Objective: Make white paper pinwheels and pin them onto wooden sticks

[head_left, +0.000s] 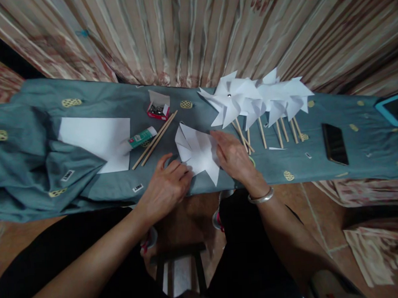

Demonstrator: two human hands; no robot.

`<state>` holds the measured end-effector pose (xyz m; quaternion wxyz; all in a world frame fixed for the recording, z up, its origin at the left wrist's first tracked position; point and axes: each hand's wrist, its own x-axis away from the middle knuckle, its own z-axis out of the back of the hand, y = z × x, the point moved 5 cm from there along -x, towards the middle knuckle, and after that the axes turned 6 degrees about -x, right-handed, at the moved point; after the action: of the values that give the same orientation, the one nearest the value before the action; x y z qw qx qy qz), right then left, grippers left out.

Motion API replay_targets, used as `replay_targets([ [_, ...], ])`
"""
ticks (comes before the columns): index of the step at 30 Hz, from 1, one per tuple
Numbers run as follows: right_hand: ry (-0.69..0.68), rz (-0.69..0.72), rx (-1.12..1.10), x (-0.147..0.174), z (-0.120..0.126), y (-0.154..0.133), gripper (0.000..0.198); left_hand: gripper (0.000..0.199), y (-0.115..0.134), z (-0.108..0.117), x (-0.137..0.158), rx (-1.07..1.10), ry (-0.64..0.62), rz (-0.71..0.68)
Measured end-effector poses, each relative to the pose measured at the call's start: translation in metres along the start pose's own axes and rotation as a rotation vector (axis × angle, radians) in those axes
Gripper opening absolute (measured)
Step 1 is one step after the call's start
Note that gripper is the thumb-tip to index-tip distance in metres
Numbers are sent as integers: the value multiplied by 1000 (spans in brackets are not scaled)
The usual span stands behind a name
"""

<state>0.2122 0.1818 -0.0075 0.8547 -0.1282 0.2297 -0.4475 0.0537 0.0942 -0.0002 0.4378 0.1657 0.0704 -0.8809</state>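
A white paper pinwheel [202, 153], cut and partly folded, lies on the cloth between my hands. At its lower left edge, my left hand [169, 181] is closed with its fingers curled against the paper. My right hand [234, 156], with a bracelet [261, 196] at the wrist, grips the right edge; its fingertips rest on the sheet and partly hide it. Two wooden sticks [155, 139] lie just left of the pinwheel. Beside them are a glue stick [141, 137] and an open red box [158, 110] of small metal pins.
A stack of white sheets [92, 141] lies at left, partly under a cloth fold. Several pinwheels on sticks [229, 98] overlap at the back right. Farther right are a black phone [335, 144] and a blue-framed device [395, 110]. A curtain [179, 34] hangs behind the narrow table.
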Motion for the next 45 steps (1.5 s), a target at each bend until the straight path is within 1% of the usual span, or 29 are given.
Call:
replay_targets([
  [4, -32, -7, -2, 6, 2, 0, 43, 17, -13, -1, 4, -40, -34, 17],
  [11, -41, 7, -15, 22, 10, -10, 34, 17, -41, -2, 4, -99, -14, 76],
  [14, -51, 2, -34, 28, 11, -15, 31, 18, -47, 2, 3, -105, 5, 95],
  [17, -62, 15, -24, 31, 12, -20, 30, 21, -40, 9, 1, -94, 49, 94],
  [19, -66, 29, -10, 33, 12, -22, 30, 19, -27, 13, -1, -48, 83, 65],
  [20, -66, 34, -5, 34, 12, -23, 31, 18, -19, 14, -2, -17, 79, 38],
  [22, -63, 38, -4, 35, 12, -23, 32, 19, -3, 9, -3, 38, 12, -16],
  [25, -64, 37, -25, 37, 13, -23, 33, 15, 10, 2, -3, 46, -42, -34],
  [29, -89, 2, -119, 38, 15, -16, 35, 14, 11, -1, -4, 28, -18, -30],
  [34, -157, -61, -328, 40, 19, -2, 47, 15, 8, 3, -1, 45, 48, -41],
  [36, -183, -82, -407, 40, 20, 1, 48, 15, 8, 4, 0, 51, 57, -42],
  [38, -194, -105, -491, 40, 20, 2, 42, 15, 9, 5, 2, 55, 49, -51],
  [43, -209, -160, -685, 37, 17, 1, 14, 15, 12, 5, 6, 57, 8, -71],
  [45, -214, -175, -738, 35, 14, 0, 8, 16, 13, 5, 7, 56, -7, -73],
])
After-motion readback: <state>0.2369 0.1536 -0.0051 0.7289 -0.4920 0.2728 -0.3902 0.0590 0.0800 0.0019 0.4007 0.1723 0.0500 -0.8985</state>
